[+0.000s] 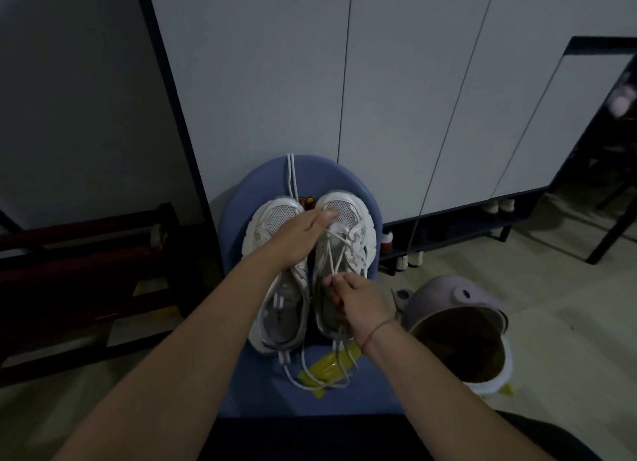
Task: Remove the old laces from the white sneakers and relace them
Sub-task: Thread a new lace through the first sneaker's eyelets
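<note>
The right grip (348, 296) is closed, its fingertips pinching the lace (332, 253) of the right sneaker (339, 253) at mid-tongue. The left grip (300, 234) lies flat and open, fingers stretched across the toes of both shoes, palm pressing on the left sneaker (275, 288) and fingertips touching the mesh toe of the right one. The 2 white sneakers sit side by side, toes pointing away from the person, on a blue padded seat (372, 384). The right shoe's lace is slack, criss-crossed through the eyelets. Loose lace ends (320, 378) trail off the heels toward the person over a yellow wrapper (327, 369). 2 more strands (291, 174) run up past the left toe. A lilac bin (458, 326) stands on the floor just right of the seat.
</note>
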Tool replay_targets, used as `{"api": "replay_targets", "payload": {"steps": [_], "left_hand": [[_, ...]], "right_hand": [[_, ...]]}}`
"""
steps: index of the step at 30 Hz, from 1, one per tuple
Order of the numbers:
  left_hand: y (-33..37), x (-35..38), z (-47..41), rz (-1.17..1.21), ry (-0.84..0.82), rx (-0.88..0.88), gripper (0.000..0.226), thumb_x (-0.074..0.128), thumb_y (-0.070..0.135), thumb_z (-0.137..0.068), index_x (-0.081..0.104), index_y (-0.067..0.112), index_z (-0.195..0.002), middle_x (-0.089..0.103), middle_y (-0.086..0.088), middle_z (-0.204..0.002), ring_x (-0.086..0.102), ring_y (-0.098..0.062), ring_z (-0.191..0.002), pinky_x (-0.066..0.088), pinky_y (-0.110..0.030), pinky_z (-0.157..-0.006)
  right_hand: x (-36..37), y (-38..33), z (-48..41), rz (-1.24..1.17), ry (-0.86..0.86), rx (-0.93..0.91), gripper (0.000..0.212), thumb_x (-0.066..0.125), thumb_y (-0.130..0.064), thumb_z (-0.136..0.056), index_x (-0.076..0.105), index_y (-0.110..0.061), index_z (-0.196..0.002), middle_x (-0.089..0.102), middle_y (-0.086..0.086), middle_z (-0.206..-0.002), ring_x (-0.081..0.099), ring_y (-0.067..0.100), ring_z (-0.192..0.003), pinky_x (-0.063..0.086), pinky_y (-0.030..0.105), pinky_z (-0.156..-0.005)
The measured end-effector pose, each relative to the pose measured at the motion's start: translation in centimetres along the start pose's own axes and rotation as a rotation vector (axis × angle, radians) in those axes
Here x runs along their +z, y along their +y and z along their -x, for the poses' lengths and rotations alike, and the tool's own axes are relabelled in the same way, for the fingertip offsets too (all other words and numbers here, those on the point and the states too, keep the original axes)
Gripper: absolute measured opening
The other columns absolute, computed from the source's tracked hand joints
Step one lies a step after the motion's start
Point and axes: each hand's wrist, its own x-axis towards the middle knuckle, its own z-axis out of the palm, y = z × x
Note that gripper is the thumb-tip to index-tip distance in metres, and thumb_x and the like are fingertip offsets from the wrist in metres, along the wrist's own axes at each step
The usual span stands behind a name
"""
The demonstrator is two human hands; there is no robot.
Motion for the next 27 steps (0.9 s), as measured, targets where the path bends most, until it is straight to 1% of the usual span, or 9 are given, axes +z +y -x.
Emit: {"api": "replay_targets", "payload": {"steps": [4, 8, 11, 14, 17, 20, 22, 24, 27], "left_hand": [[-0.2, 0.2, -0.2, -0.008, 0.012, 0.019, 0.047, 0.027, 0.041, -0.106, 0.048, 0.023, -0.144, 0.040, 0.001, -0.154, 0.033, -0.015, -0.143, 0.022, -0.038, -0.120], [0.4, 0.3, 0.6, 0.084, 0.005, -0.085, 0.055, 0.027, 0.057, -0.101, 0.050, 0.029, -0.142, 0.043, 0.003, -0.152, 0.037, -0.017, -0.140, 0.026, -0.038, -0.118], [1.3, 1.3, 2.7, 0.065, 0.248, -0.139, 0.043, 0.038, 0.043, -0.103, 0.068, 0.017, -0.115, 0.068, -0.005, -0.118, 0.060, -0.019, -0.106, 0.045, -0.033, -0.095], [2.2, 2.5, 5.6, 0.186, 0.417, -0.248, 0.035, 0.046, 0.027, -0.102, 0.071, 0.014, -0.082, 0.072, -0.002, -0.078, 0.063, -0.015, -0.068, 0.051, -0.030, -0.070], [3.5, 3.2, 7.6, 0.475, 0.223, -0.440, 0.039, 0.051, 0.030, -0.101, 0.068, 0.002, -0.081, 0.064, -0.001, -0.055, 0.059, -0.011, -0.049, 0.050, -0.020, -0.054], [4.1, 3.3, 8.1, 0.695, 0.034, -0.574, 0.031, 0.055, 0.028, -0.099, 0.071, 0.003, -0.089, 0.057, 0.001, -0.049, 0.049, -0.008, -0.043, 0.048, -0.020, -0.053], [4.0, 3.1, 8.1, 0.773, 0.022, -0.586, 0.020, 0.058, 0.018, -0.097, 0.071, 0.005, -0.089, 0.065, -0.003, -0.062, 0.050, -0.007, -0.040, 0.046, -0.017, -0.047], [3.8, 3.1, 8.1, 0.823, 0.067, -0.574, 0.014, 0.060, 0.009, -0.094, 0.070, 0.001, -0.088, 0.070, -0.007, -0.068, 0.062, -0.010, -0.046, 0.051, -0.018, -0.048], [2.9, 3.0, 8.1, 0.764, 0.111, -0.516, 0.013, 0.062, 0.008, -0.093, 0.071, 0.000, -0.089, 0.072, -0.007, -0.065, 0.068, -0.016, -0.061, 0.057, -0.025, -0.065]], "right_hand": [[-0.6, 1.2, 2.7, 0.117, -0.157, 0.055, 0.037, 0.038, -0.014, -0.101, 0.058, -0.013, -0.071, 0.039, -0.004, -0.044, 0.027, 0.006, -0.035, 0.022, 0.019, -0.038], [-1.5, 2.0, 4.9, 0.015, -0.176, 0.175, 0.035, 0.034, -0.011, -0.102, 0.055, -0.007, -0.073, 0.034, -0.004, -0.041, 0.022, 0.005, -0.033, 0.018, 0.016, -0.036], [-1.6, 1.3, 5.4, -0.114, -0.104, 0.123, 0.033, 0.036, -0.012, -0.102, 0.056, -0.007, -0.076, 0.036, -0.003, -0.044, 0.023, 0.005, -0.034, 0.019, 0.016, -0.035], [-1.2, 0.4, 5.6, -0.234, -0.074, 0.018, 0.032, 0.037, -0.014, -0.102, 0.055, -0.009, -0.076, 0.034, -0.002, -0.048, 0.021, 0.005, -0.037, 0.020, 0.016, -0.035], [-0.7, -0.3, 5.7, -0.268, -0.080, -0.044, 0.032, 0.038, -0.013, -0.101, 0.053, -0.011, -0.074, 0.033, -0.001, -0.048, 0.021, 0.006, -0.039, 0.019, 0.016, -0.036], [-0.3, -0.6, 5.9, -0.194, -0.091, -0.049, 0.033, 0.038, -0.012, -0.101, 0.053, -0.011, -0.071, 0.034, 0.002, -0.050, 0.023, 0.006, -0.037, 0.020, 0.016, -0.036], [-0.2, -0.6, 5.7, -0.082, -0.082, -0.008, 0.034, 0.040, -0.011, -0.100, 0.056, -0.010, -0.070, 0.039, 0.005, -0.053, 0.031, 0.007, -0.038, 0.026, 0.018, -0.039], [-0.6, -1.1, 5.4, -0.042, -0.060, 0.071, 0.029, 0.044, -0.015, -0.099, 0.064, -0.003, -0.082, 0.053, 0.009, -0.064, 0.048, 0.014, -0.053, 0.041, 0.023, -0.049], [-1.4, -2.5, 4.6, -0.337, -0.104, 0.246, 0.021, 0.045, -0.013, -0.098, 0.061, -0.004, -0.089, 0.059, 0.009, -0.071, 0.057, 0.018, -0.059, 0.049, 0.019, -0.045]]}}
